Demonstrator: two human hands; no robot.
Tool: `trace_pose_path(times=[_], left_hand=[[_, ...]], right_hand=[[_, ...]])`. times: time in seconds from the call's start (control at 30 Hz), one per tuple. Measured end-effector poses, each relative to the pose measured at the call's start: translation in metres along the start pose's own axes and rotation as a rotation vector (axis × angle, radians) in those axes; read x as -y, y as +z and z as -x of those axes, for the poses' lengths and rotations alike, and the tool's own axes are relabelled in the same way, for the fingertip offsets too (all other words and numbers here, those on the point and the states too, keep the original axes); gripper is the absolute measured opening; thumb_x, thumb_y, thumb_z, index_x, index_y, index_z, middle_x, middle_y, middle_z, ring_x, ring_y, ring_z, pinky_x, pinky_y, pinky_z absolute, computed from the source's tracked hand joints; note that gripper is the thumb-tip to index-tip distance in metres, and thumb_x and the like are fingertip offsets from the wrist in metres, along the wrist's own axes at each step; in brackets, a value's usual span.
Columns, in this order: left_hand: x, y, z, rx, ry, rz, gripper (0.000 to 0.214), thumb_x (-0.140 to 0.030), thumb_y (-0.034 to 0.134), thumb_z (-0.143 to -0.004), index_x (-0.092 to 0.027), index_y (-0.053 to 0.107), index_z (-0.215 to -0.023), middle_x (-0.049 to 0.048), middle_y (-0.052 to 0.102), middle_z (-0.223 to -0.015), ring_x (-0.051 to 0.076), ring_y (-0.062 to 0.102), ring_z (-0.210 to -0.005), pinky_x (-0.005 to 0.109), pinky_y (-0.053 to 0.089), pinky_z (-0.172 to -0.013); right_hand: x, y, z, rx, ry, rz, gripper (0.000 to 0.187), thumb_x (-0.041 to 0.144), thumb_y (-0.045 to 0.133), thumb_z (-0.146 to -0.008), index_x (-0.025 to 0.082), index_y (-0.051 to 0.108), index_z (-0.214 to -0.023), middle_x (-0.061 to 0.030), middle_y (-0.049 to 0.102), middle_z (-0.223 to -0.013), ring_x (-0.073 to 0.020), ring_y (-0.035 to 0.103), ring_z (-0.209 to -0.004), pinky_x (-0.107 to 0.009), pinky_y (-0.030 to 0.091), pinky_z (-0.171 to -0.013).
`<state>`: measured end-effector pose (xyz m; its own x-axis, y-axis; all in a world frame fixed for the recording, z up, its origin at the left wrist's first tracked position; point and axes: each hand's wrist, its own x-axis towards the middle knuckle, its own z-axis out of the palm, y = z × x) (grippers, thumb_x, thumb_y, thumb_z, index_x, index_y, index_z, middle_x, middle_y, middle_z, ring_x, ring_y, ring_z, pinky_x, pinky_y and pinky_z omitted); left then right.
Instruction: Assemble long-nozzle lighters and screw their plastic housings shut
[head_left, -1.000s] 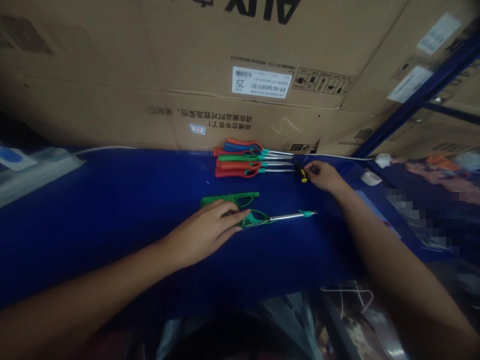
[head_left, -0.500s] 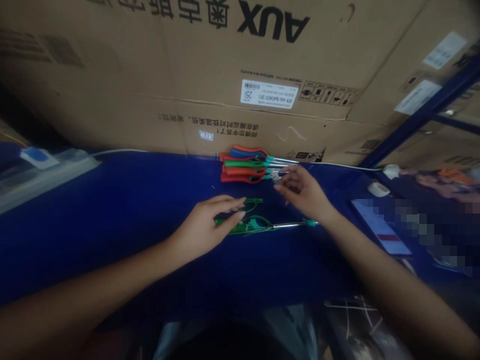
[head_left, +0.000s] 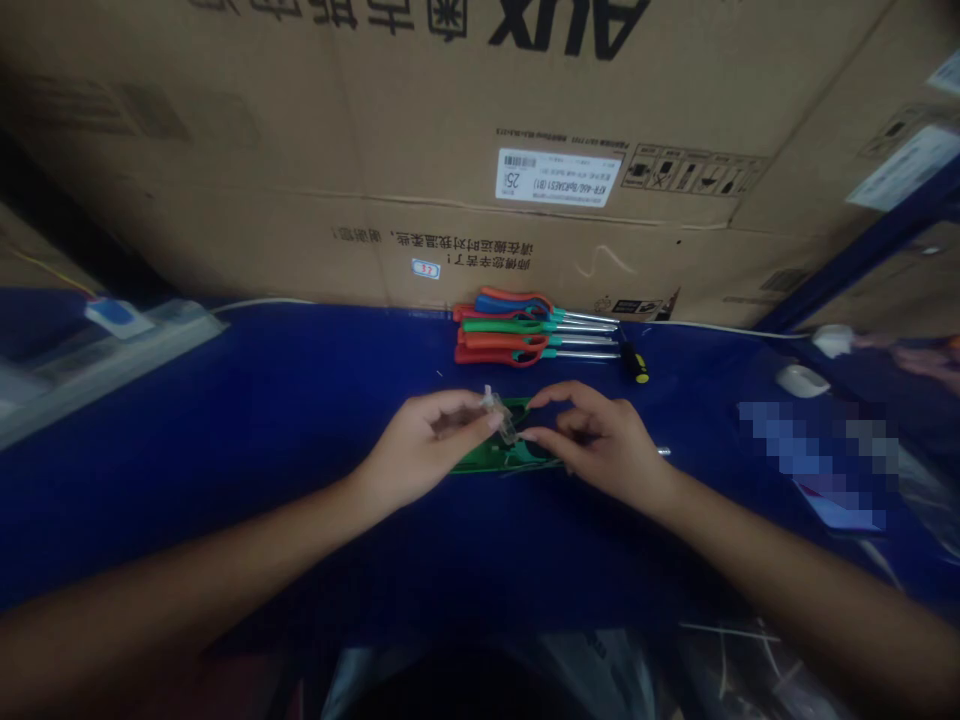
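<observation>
A small clear plastic piece with a whitish tip (head_left: 505, 420), like a lighter's fuel tank, is pinched between the thumb and fingers of my left hand (head_left: 420, 435). My right hand (head_left: 600, 430) is just right of it, thumb and forefinger parted, the thumb close to the clear piece's end. Beneath both hands lies an opened green lighter body (head_left: 474, 460) on the blue table; my right hand covers most of its metal tube. Behind them, against the carton, several long-necked lighters (head_left: 502, 340) in red, orange, green and blue lie stacked, tubes pointing right.
A black and yellow screwdriver (head_left: 636, 362) lies by the lighter tubes. The large cardboard carton (head_left: 337, 190) walls off the back of the blue table (head_left: 300, 400). Clear plastic packaging (head_left: 150, 345) is at the left, a white object (head_left: 802, 381) at the right.
My right hand has come from beside the lighter tubes to the middle, bringing the clear piece. My left hand now pinches that piece, and the screwdriver has come into sight.
</observation>
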<state>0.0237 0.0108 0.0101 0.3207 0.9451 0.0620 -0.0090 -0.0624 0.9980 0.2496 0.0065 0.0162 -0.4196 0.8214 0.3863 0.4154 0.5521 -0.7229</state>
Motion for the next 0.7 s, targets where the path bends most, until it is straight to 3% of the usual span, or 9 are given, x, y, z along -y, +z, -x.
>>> trace_pose_path(times=[0.1,0.23,0.5,0.7], left_hand=[[-0.002,-0.003,-0.001,-0.016,0.001,0.024,0.028,-0.038,0.081,-0.079,-0.013,0.077,-0.092,0.0071,0.079,-0.093,0.020,0.074,-0.088,0.029,0.058,-0.084],[-0.003,-0.004,-0.001,-0.013,-0.023,0.086,0.027,-0.035,0.083,-0.077,-0.013,0.075,-0.090,0.0082,0.079,-0.095,0.019,0.074,-0.089,0.029,0.058,-0.085],[-0.013,-0.002,0.003,-0.025,-0.093,0.054,0.023,-0.032,0.083,-0.074,-0.014,0.069,-0.079,0.0030,0.074,-0.079,0.014,0.069,-0.072,0.025,0.056,-0.072],[-0.010,-0.003,0.002,0.010,-0.179,0.036,0.024,-0.029,0.083,-0.075,-0.016,0.074,-0.093,0.0022,0.074,-0.084,0.013,0.067,-0.073,0.024,0.054,-0.070]], right_hand=[[0.000,-0.006,0.002,0.161,-0.170,0.163,0.018,0.036,0.064,-0.095,0.018,0.066,-0.098,0.0082,0.048,-0.053,-0.0061,0.047,-0.045,-0.020,0.035,-0.049],[0.001,-0.005,0.003,0.418,-0.310,0.386,0.017,0.033,0.061,-0.097,0.021,0.066,-0.108,-0.0021,0.068,-0.093,-0.0107,0.064,-0.072,-0.022,0.042,-0.061],[0.001,-0.005,0.004,0.482,-0.298,0.480,0.014,0.022,0.049,-0.100,0.020,0.061,-0.107,-0.0046,0.063,-0.109,-0.0119,0.063,-0.081,-0.024,0.047,-0.067],[0.004,-0.008,0.005,0.505,-0.305,0.555,0.020,0.021,0.049,-0.100,0.019,0.059,-0.117,-0.0069,0.062,-0.114,-0.0130,0.064,-0.080,-0.026,0.049,-0.066]])
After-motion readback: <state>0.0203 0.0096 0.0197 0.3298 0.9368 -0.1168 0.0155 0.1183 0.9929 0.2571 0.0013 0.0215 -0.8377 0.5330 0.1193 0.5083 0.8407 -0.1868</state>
